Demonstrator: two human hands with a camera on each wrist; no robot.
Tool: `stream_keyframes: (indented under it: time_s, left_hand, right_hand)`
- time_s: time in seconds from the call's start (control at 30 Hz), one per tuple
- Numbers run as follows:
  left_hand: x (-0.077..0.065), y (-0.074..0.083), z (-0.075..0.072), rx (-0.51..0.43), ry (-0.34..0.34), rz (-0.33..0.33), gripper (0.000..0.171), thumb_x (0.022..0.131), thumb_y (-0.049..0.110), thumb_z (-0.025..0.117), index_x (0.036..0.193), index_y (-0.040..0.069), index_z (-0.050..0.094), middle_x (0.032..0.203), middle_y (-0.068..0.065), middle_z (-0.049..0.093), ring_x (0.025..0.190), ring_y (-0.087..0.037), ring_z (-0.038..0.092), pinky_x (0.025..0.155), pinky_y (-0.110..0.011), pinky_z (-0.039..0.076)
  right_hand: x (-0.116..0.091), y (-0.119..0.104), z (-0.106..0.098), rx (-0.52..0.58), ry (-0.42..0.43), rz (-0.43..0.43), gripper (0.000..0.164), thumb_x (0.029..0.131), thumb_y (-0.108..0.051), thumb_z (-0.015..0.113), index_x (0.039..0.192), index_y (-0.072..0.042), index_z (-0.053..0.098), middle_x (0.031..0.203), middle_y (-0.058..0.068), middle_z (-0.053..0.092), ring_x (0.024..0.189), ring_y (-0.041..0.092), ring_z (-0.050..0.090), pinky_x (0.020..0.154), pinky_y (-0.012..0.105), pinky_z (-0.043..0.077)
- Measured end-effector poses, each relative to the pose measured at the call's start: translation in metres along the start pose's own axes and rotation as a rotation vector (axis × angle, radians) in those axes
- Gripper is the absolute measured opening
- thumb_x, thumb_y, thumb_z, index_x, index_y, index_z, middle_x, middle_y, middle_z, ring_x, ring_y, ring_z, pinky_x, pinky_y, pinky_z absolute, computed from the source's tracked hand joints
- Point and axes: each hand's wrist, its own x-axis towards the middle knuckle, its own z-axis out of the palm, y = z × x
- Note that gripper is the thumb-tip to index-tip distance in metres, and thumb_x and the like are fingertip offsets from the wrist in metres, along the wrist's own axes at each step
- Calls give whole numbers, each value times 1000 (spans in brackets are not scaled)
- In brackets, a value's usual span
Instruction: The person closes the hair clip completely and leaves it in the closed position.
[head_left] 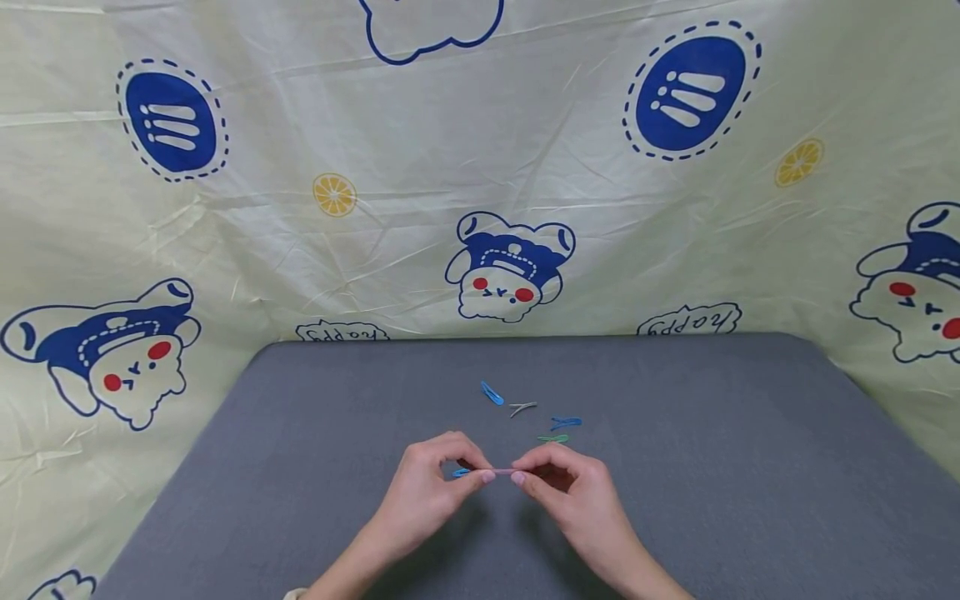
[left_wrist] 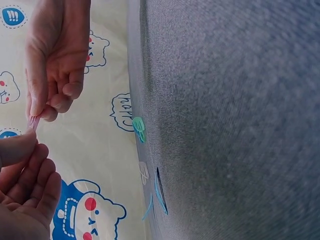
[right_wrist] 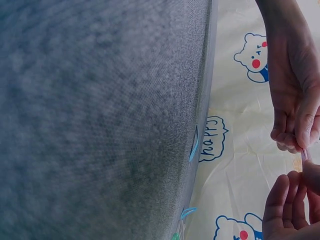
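Note:
Between my two hands, a thin pink hair clip (head_left: 504, 472) is held level above the grey table. My left hand (head_left: 429, 487) pinches its left end between thumb and fingertips, and my right hand (head_left: 583, 493) pinches the other end. The left wrist view shows the pink clip (left_wrist: 33, 122) with a slit along it; fingertips cover both its ends. Behind the left fingers lies a light blue clip (head_left: 460, 472), partly hidden. Just beyond the right hand is a green clip (head_left: 553, 438).
Farther back on the grey table (head_left: 675, 433) lie a blue clip (head_left: 492, 393), a grey clip (head_left: 522, 407) and a darker blue clip (head_left: 566, 422), some with their arms spread. A pale printed cloth (head_left: 420, 250) hangs behind the table's far edge.

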Motion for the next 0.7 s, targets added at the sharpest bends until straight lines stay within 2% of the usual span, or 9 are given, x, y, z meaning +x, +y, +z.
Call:
stream_keyframes:
  time_s: [0.13,0.3,0.43,0.57,0.7]
  left_hand:
    - [0,0,0,-3,10,-10,16,80,5,81,80,19,75,79,16,64,78,-9,61,72,-29,50]
    - [-1,3,1,-2,22,-30,17,80,6,81,79,21,75,78,16,64,76,-8,60,70,-35,51]
    - [-3,6,4,5,49,2,17,82,7,80,78,23,74,77,16,64,75,-8,60,68,-33,51]
    - [-3,4,5,13,65,47,20,81,4,80,79,23,74,78,16,64,75,-7,59,67,-29,50]
    - [-2,4,4,0,66,33,20,82,4,80,83,24,75,80,15,65,77,-8,60,68,-29,50]
  right_hand:
    - [0,0,0,-12,-16,7,7,87,-14,76,94,-14,74,92,5,68,82,22,66,72,30,55]
    - [-1,-2,0,-48,2,47,9,86,-14,77,93,-17,74,89,2,67,81,20,66,72,31,55]
    - [-3,-3,2,-49,39,28,9,85,-14,78,90,-20,74,89,0,68,80,19,67,72,31,55]
    - [-3,-2,3,-8,53,-2,7,86,-14,77,91,-16,75,92,2,70,80,21,67,72,31,55]
    - [-2,-2,0,45,28,15,10,87,-16,75,97,-13,75,95,9,70,83,25,66,73,31,55]
